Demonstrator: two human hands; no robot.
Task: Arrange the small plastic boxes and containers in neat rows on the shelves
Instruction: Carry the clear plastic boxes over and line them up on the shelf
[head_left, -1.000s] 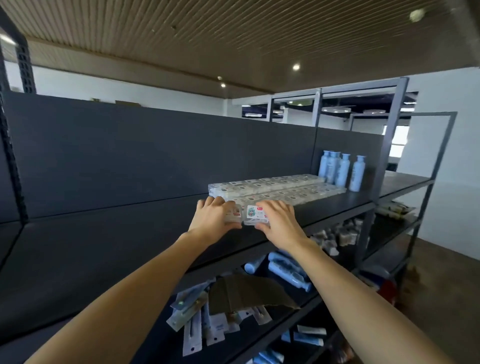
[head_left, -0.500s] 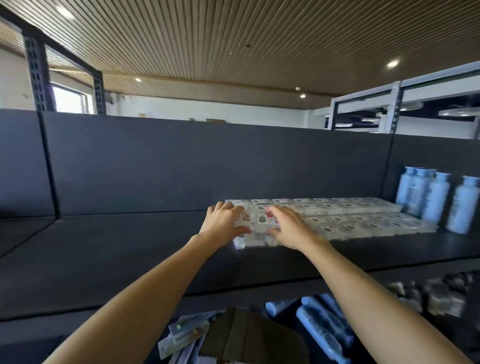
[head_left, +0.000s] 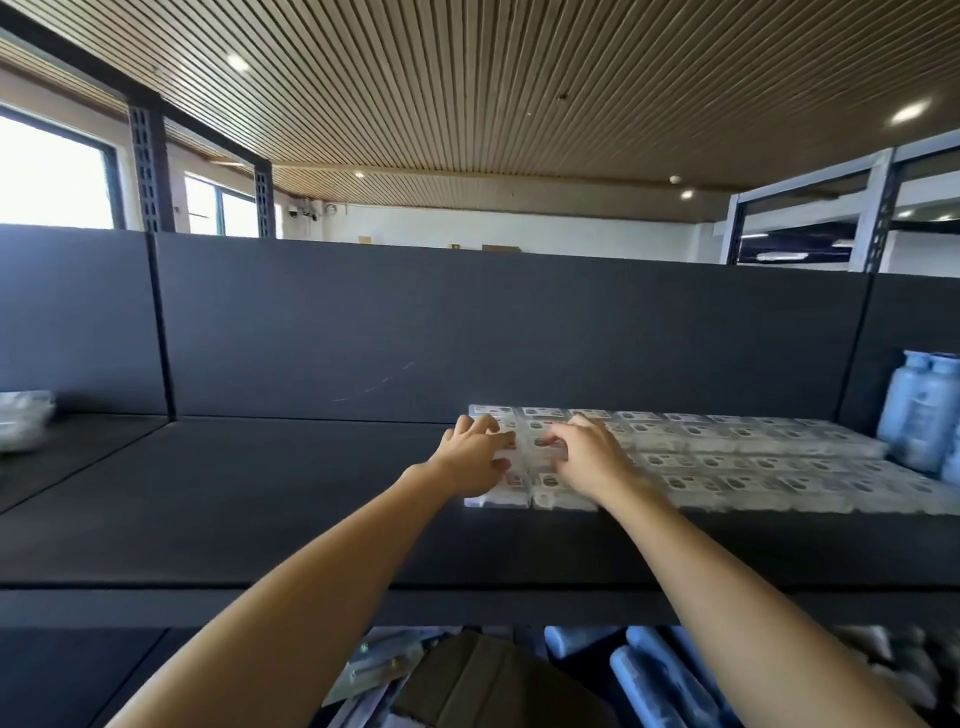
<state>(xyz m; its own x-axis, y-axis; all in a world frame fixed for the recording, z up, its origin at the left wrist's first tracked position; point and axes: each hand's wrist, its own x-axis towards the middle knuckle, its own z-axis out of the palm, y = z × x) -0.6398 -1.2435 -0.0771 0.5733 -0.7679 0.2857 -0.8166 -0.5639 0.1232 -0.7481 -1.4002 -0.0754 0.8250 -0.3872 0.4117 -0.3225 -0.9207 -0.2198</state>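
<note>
Small clear plastic boxes (head_left: 753, 457) with printed labels lie in rows on the dark top shelf (head_left: 291, 493), running from the middle to the right. Both hands are at the left end of these rows. My left hand (head_left: 475, 457) curls its fingers over one small box (head_left: 511, 441), thumb at its near side. Beside it, my right hand (head_left: 587, 457) grips a neighbouring small box (head_left: 543, 448) the same way. Both boxes sit on top of the stacked end boxes (head_left: 498, 500). The labels are blurred.
Pale blue bottles (head_left: 919, 415) stand at the shelf's right end against the dark back panel (head_left: 415, 322). A clear plastic item (head_left: 21, 426) lies at the far left. The lower shelf holds packets (head_left: 384, 665), a brown cardboard piece (head_left: 493, 686) and blue tubes (head_left: 649, 675).
Both hands carried their small boxes away from me and onto the left end of the rows. The view swung left and came closer to the shelf.
</note>
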